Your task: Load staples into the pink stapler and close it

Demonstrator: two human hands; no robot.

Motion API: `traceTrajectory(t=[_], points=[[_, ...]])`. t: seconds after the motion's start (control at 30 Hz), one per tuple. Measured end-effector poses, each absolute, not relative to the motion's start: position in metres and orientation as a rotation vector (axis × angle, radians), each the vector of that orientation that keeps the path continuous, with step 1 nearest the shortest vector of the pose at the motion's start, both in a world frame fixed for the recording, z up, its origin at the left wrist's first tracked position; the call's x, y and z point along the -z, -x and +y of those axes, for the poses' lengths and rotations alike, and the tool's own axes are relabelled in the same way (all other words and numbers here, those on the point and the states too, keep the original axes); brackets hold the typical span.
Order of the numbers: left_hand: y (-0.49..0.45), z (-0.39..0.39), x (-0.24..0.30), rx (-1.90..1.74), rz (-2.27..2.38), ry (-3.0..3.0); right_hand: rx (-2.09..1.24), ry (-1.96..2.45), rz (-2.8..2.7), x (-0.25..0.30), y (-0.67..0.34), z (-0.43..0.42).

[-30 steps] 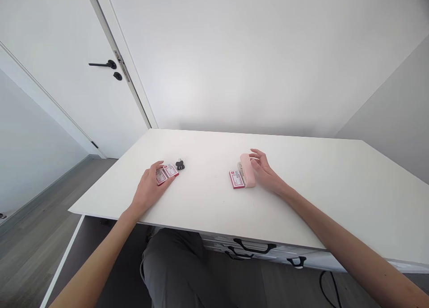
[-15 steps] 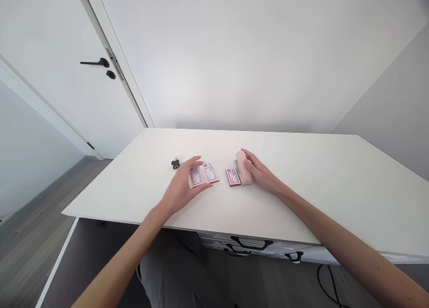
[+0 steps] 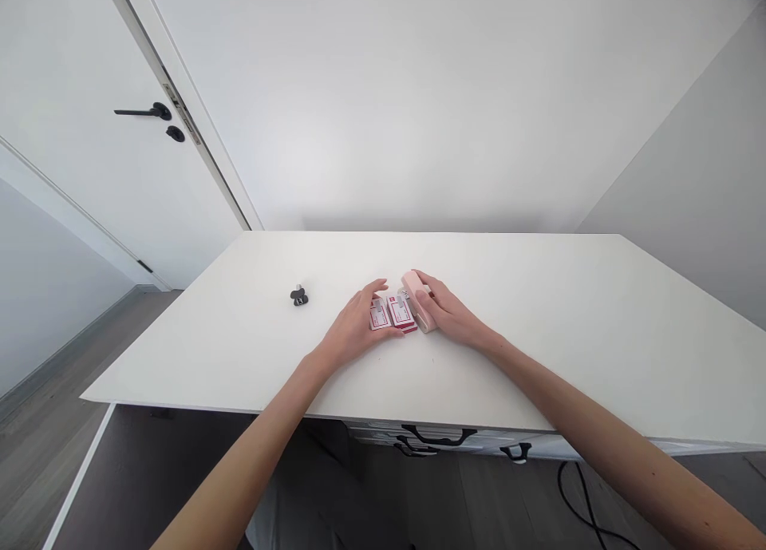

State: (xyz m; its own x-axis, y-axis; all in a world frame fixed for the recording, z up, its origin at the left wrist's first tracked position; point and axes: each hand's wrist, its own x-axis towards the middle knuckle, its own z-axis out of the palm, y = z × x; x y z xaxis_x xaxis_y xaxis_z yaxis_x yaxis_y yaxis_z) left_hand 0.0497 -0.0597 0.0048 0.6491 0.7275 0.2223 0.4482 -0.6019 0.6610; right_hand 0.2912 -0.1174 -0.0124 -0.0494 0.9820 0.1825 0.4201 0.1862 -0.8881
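Observation:
My left hand [image 3: 353, 326] is curved round small white-and-red staple boxes, with its thumb along their near side and its fingers along the far side. The left box [image 3: 379, 314] lies against the palm, partly covered. Beside it is another box [image 3: 400, 309], with a further red edge under its near right side; whether that is a third box I cannot tell. My right hand [image 3: 448, 309] is closed over a pale pink stapler [image 3: 417, 298] standing just right of the boxes, close against them.
A small black staple remover [image 3: 298, 296] lies to the left on the white tabletop [image 3: 227, 334]. Behind the table rises a white wall [image 3: 407, 111]. Drawers with black handles [image 3: 440, 437] are below the front edge, and a black cable [image 3: 583, 502] lies on the floor.
My left hand has moved right with its boxes, up to the box beside the stapler. My right hand stays on the stapler, which now tilts more to the left. The view has shifted slightly.

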Motion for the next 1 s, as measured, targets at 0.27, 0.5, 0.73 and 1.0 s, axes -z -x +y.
traceTrajectory(t=[0.27, 0.5, 0.73, 1.0], points=[[-0.059, -0.069, -0.014, -0.854, 0.785, -2.310, -0.690, 1.519, -1.554, 0.013, -0.280, -0.120], [-0.083, -0.070, -0.004, -0.845, 0.721, -2.379, -0.764, 1.444, -1.458, 0.016, -0.282, -0.119], [-0.055, -0.065, 0.006, -0.720, 0.832, -2.202, -0.840, 1.424, -1.429, 0.010, -0.282, -0.119], [-0.045, -0.067, 0.001, -0.653, 0.874, -2.022, -0.895, 1.409, -1.407, 0.007, -0.279, -0.122]])
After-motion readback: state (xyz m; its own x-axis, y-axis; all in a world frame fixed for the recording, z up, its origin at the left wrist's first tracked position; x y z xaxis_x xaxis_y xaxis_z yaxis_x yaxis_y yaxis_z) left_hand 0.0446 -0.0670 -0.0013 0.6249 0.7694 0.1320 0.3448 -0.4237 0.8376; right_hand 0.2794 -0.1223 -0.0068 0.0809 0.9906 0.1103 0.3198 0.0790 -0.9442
